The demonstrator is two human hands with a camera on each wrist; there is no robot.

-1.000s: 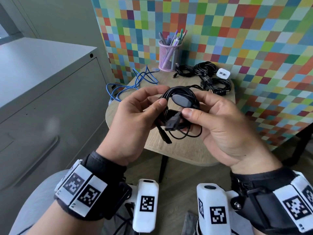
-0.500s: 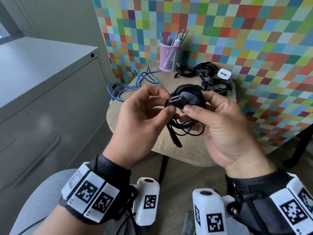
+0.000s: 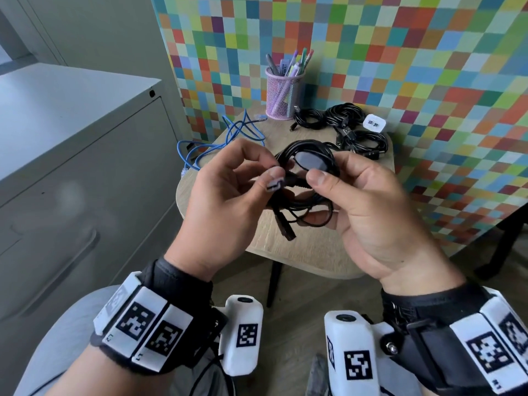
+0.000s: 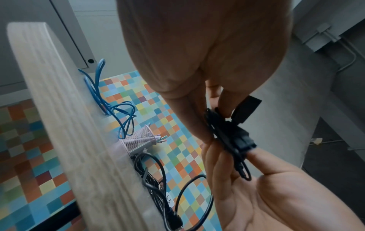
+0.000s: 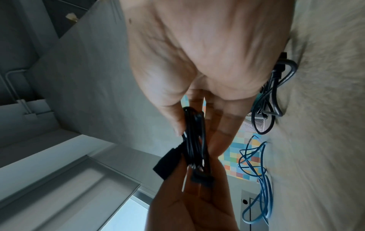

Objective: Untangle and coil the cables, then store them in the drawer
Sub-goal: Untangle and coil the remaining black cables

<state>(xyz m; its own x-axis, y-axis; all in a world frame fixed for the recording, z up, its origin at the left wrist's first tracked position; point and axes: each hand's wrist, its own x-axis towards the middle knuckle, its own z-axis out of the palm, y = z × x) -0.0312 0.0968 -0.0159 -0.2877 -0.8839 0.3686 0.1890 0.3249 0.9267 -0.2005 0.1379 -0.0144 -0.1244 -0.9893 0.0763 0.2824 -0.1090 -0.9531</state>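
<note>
Both grips pinch the black cable coil [image 3: 307, 178]: right hand [image 3: 368, 212] steadies loops, left hand [image 3: 228, 201] apparently tucks the plug [image 3: 275, 184] through.

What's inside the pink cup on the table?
The pink mesh cup holds pens and markers, their tops sticking out, pastel and grey. Some barrels show faintly through the mesh. Whether anything small lies at the bottom cannot be seen.
</note>
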